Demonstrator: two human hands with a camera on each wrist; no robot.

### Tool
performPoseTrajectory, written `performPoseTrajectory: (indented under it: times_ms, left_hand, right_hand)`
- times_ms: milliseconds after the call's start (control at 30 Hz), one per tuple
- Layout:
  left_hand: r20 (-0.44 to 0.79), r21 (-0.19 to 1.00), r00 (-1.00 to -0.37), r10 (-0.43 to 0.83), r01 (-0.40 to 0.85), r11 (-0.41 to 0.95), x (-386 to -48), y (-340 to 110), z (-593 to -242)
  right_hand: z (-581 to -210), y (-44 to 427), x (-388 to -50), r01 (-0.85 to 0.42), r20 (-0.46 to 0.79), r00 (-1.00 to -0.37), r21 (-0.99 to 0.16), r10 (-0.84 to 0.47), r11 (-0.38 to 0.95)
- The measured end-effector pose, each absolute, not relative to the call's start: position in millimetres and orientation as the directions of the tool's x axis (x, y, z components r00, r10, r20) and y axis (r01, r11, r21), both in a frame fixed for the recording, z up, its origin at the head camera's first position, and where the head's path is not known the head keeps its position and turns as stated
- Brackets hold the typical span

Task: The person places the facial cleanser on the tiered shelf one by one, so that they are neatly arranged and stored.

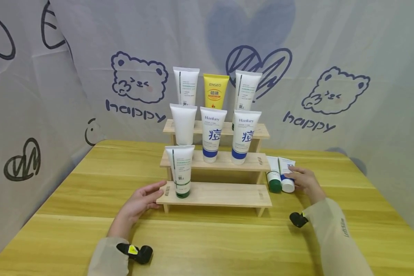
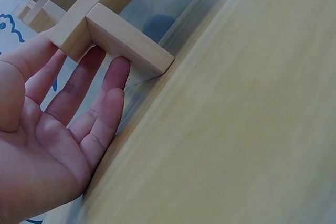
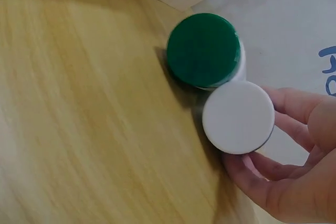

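A three-step wooden display rack (image 1: 220,196) stands on the table. My left hand (image 1: 142,202) grips the left end of its lowest step, thumb on top; in the left wrist view the fingers (image 2: 79,85) reach under the board beside the leg. Only a white tube with a green cap (image 1: 182,170) stands on that step, at its left. To the right of the rack, two tubes lie side by side on the table. My right hand (image 1: 308,183) holds the outer one, a white-and-blue tube with a white cap (image 3: 239,118), thumb and fingers around its sides. The green-capped tube (image 3: 205,51) lies against it.
The middle step holds a plain white tube (image 1: 184,124) and two Hankey tubes (image 1: 212,134). On the top step a yellow tube (image 1: 215,90) stands between two white ones. A printed curtain (image 1: 200,34) hangs behind the table (image 1: 207,241).
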State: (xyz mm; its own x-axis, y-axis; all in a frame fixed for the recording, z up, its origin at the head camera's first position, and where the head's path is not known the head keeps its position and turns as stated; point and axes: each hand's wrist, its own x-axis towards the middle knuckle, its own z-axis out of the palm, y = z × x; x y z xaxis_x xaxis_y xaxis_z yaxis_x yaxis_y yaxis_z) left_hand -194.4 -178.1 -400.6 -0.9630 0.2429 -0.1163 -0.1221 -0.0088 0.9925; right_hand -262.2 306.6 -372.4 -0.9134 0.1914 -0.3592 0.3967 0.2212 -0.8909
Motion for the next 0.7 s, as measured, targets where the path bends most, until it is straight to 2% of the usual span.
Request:
performPoseTrajectory:
  times_ms: [233, 700]
  left_hand:
    - [-0.117, 0.993, -0.964, 0.239, -0.122, -0.007, -195.1, -177.5, -401.3]
    - [-0.112, 0.993, -0.963, 0.247, -0.118, -0.011, -193.8, -177.7, -400.3]
  right_hand:
    - [-365.8, 309.1, -258.0, 0.404, -0.38, -0.91, -0.904, 0.166, 0.141]
    - [-363.9, 315.6, -250.6, 0.419, -0.394, -0.905, -0.89, 0.161, 0.18]
